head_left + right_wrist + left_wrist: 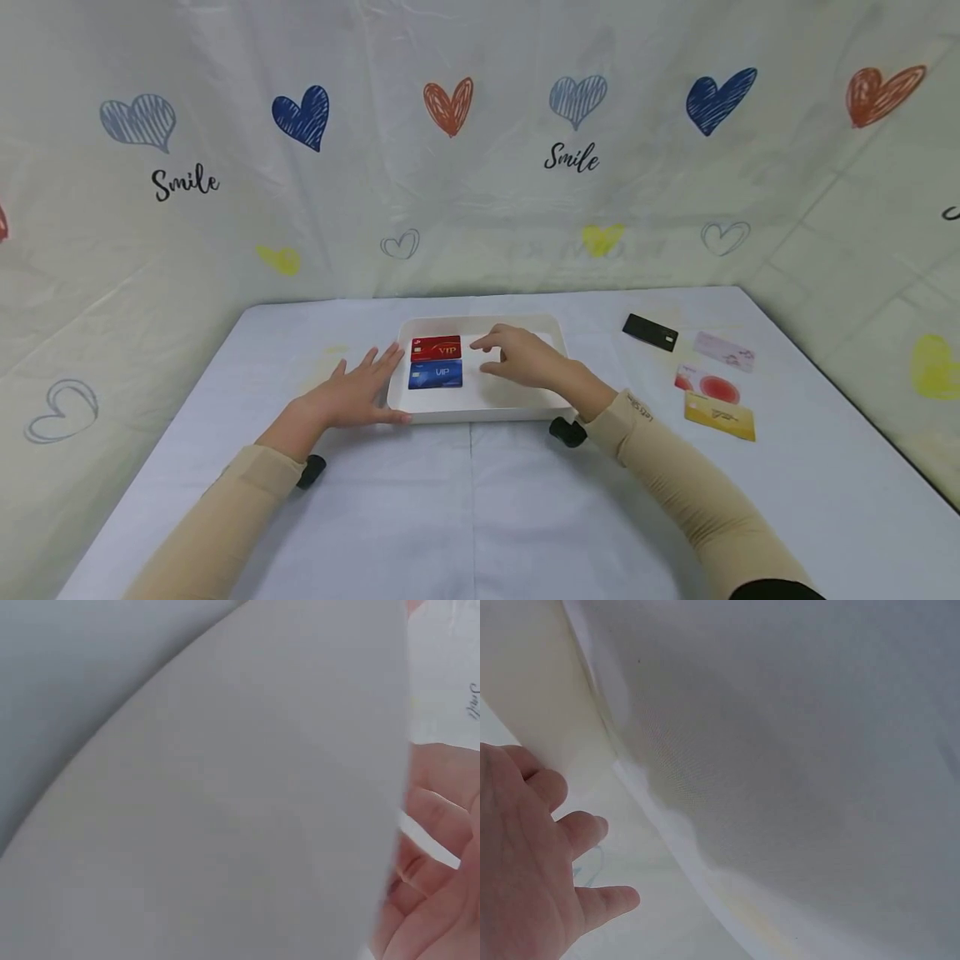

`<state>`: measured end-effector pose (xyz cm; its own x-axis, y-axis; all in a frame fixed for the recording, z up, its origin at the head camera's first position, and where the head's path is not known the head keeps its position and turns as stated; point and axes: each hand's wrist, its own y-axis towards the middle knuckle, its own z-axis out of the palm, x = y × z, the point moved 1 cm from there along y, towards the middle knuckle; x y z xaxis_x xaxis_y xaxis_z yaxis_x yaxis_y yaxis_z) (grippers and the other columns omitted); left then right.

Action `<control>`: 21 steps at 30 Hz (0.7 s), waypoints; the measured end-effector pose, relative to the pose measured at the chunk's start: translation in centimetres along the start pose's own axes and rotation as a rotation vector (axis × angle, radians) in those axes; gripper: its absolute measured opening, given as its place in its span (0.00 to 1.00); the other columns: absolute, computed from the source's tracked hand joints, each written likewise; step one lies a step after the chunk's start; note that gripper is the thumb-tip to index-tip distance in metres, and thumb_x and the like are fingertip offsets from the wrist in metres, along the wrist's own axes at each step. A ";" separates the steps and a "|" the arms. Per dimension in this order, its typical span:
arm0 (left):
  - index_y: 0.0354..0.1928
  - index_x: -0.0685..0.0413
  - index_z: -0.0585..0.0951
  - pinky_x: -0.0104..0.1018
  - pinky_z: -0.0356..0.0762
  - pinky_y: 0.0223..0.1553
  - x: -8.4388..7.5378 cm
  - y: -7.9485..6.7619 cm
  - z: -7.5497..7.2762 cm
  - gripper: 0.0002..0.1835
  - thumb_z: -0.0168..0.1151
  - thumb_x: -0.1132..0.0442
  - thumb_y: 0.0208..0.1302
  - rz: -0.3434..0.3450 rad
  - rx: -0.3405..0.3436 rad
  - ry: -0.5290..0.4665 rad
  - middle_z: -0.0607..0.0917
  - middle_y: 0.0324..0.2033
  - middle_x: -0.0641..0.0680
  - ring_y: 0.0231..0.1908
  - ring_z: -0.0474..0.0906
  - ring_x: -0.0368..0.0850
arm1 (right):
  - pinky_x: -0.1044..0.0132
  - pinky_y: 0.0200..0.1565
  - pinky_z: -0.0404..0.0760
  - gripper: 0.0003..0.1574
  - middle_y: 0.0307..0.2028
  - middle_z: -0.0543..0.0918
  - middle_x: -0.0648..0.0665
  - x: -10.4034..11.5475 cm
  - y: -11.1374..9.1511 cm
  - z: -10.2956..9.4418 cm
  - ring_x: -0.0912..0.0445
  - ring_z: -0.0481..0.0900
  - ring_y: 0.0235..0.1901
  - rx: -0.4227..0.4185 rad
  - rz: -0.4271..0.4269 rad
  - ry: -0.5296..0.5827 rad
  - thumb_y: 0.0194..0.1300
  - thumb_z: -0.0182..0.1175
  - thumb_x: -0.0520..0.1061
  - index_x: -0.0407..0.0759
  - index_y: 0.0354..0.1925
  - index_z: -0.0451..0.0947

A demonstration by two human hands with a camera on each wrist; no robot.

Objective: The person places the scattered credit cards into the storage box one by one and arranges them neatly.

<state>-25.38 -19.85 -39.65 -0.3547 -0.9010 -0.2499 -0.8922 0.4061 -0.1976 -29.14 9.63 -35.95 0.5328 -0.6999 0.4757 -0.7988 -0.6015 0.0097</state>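
Observation:
A white tray lies on the table with a red VIP card and, just below it, a blue VIP card in its left part. My left hand rests at the tray's left side, fingers spread along the rim and thumb at the front corner. Over the middle of the tray is my right hand, its index finger pointing left towards the red card and nothing in its grasp. The left wrist view shows the left hand's fingers beside the tray wall; in the right wrist view the tray wall partly hides the right hand.
To the tray's right lie a black card, a pale purple card, a white card with red circles and a yellow card. The yellow one overlaps the red-circled card. A heart-patterned curtain stands behind the white-covered table.

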 end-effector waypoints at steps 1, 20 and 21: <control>0.82 0.56 0.45 0.78 0.36 0.68 0.0 0.0 0.0 0.65 0.66 0.28 0.58 0.000 0.000 -0.003 0.44 0.81 0.58 0.78 0.39 0.67 | 0.66 0.36 0.78 0.26 0.50 0.82 0.40 -0.2 -0.4 -0.2 0.55 0.75 0.33 -0.015 -0.014 -0.001 0.70 0.68 0.43 0.40 0.64 0.80; 0.83 0.55 0.45 0.78 0.35 0.68 0.3 0.0 0.3 0.65 0.65 0.27 0.57 0.004 -0.007 0.001 0.44 0.81 0.58 0.78 0.38 0.67 | 0.57 0.37 0.79 0.17 0.43 0.85 0.42 -6.7 -5.0 -4.7 0.50 0.80 0.37 -0.262 0.080 0.134 0.73 0.62 0.40 0.40 0.58 0.84; 0.83 0.55 0.45 0.79 0.35 0.68 0.3 0.0 0.3 0.65 0.65 0.27 0.57 0.007 -0.008 -0.002 0.44 0.81 0.58 0.78 0.39 0.67 | 0.57 0.38 0.79 0.17 0.44 0.85 0.41 -7.2 -5.3 -5.0 0.50 0.80 0.38 -0.268 0.099 0.126 0.74 0.62 0.41 0.40 0.58 0.84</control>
<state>-25.40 -20.08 -39.99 -0.3603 -0.8978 -0.2532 -0.8921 0.4110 -0.1880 -30.11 19.81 -35.01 0.4231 -0.6867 0.5912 -0.8993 -0.3979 0.1814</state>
